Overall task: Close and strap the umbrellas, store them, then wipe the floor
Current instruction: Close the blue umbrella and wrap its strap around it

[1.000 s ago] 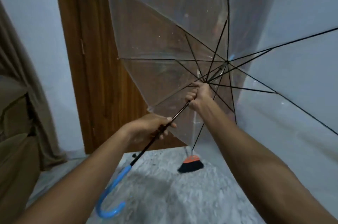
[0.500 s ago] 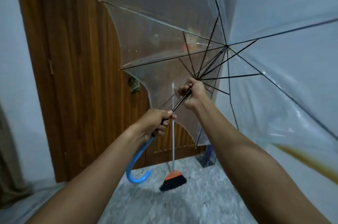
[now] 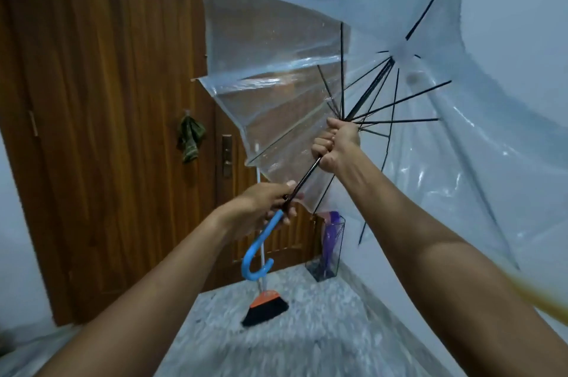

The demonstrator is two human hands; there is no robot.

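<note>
2 bare forearms, bare left hand, bare right hand

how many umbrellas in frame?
2. The clear umbrella is in the air, left hand at its blue handle, right hand up the shaft. A purple umbrella stands in the clear holder beside the door. The holder may hide more.

The room ahead and to the right is taken by the half-folded transparent plastic umbrella with black ribs. Behind it the brown wooden door is seen. By the door a broom with orange-and-black head and a clear stand with a purple umbrella are placed. Bare grey speckled floor is left before them.
</note>
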